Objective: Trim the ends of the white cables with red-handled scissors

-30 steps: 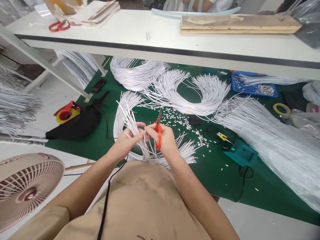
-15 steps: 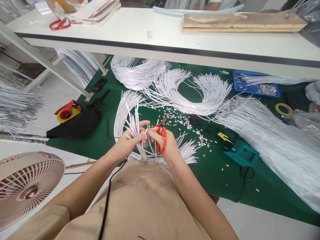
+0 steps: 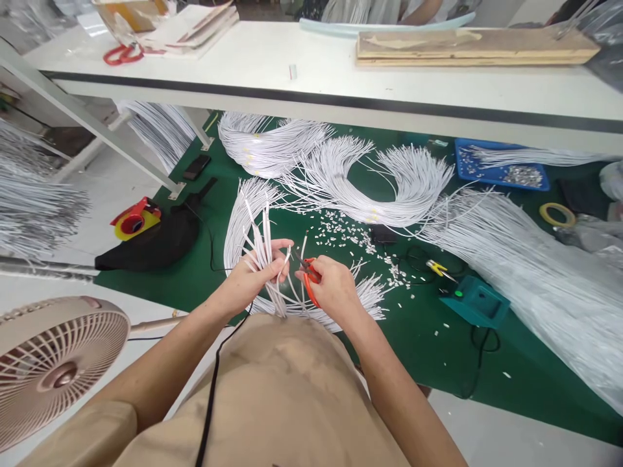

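Observation:
A bunch of white wires (image 3: 263,250) stands up out of my left hand (image 3: 250,277), whose fingers are closed round it. One wire end sticks out at the fingertips of that hand. My right hand (image 3: 333,283) grips red-handled scissors (image 3: 311,288), their blades pointing left toward this wire end. Whether the blades touch the wire I cannot make out. A curved bundle of white wires (image 3: 238,217) lies on the green mat around and beneath my hands. Many small pale offcuts (image 3: 341,230) are scattered just beyond the scissors.
Further wire bundles (image 3: 403,201) lie behind my hands. At the right are a blue tray (image 3: 460,172) with small metal parts, yellow-handled cutters (image 3: 437,267) and a teal device (image 3: 474,301). A white shelf (image 3: 272,65) crosses above the mat. A fan (image 3: 63,373) stands at left.
My right hand has drawn slightly away from the left one. The scissors have swung from pointing up and away to pointing left, at the wire end.

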A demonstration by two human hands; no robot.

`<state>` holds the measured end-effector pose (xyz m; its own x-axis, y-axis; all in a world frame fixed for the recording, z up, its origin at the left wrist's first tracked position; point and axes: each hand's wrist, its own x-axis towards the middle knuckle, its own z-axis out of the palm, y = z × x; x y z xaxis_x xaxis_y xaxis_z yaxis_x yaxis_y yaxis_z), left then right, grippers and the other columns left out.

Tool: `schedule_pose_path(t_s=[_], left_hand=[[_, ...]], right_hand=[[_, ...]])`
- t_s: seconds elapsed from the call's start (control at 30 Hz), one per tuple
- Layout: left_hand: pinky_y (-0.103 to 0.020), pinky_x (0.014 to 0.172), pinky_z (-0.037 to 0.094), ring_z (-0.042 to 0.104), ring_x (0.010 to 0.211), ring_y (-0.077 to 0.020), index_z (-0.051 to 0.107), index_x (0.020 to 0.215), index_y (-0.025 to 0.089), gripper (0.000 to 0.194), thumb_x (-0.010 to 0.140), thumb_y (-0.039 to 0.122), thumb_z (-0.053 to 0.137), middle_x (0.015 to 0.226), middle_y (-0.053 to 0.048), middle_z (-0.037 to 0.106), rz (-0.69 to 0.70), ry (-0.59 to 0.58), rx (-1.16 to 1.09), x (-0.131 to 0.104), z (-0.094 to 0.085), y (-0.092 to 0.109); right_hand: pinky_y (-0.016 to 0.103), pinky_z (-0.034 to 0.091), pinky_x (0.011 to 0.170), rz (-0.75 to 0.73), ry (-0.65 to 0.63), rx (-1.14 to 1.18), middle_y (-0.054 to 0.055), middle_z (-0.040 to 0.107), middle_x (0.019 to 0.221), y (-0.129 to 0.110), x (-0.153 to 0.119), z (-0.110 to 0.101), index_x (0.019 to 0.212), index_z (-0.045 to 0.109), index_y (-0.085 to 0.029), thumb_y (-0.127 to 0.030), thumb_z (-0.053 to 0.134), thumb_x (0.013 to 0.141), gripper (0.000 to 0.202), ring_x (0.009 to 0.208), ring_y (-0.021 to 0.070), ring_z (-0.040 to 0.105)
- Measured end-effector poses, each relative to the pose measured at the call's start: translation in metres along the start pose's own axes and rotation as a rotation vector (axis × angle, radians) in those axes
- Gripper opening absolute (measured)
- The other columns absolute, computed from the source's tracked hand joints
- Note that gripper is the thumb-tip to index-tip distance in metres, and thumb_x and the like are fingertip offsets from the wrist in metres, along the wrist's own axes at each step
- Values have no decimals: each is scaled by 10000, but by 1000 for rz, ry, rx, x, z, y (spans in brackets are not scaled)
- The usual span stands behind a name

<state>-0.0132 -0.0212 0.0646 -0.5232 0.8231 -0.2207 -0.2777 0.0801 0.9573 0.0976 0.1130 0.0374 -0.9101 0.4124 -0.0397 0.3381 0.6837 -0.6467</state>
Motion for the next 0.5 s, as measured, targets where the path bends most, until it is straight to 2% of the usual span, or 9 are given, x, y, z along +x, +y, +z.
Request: schedule_pose_path(t_s=[0.27, 0.5], left_hand=[[-257, 592, 299, 415, 604, -114, 475, 1149, 188, 336, 839, 306, 524, 611, 22, 493, 7, -7, -4, 0, 0, -1], [-256, 584, 307, 425, 598, -118, 487, 1143, 183, 364, 817, 334, 548, 612, 20, 497, -5, 15, -20, -1, 2, 0]], right_hand=[[236, 225, 496, -33, -13, -56, -18, 504, 631, 2, -1, 3, 555, 511, -172, -350, 523, 808, 310, 535, 80, 401], [241, 236, 507, -13, 43, -78, -15, 501, 626, 1, -3, 5, 554, 520, -180, -352, 532, 804, 304, 566, 94, 428]])
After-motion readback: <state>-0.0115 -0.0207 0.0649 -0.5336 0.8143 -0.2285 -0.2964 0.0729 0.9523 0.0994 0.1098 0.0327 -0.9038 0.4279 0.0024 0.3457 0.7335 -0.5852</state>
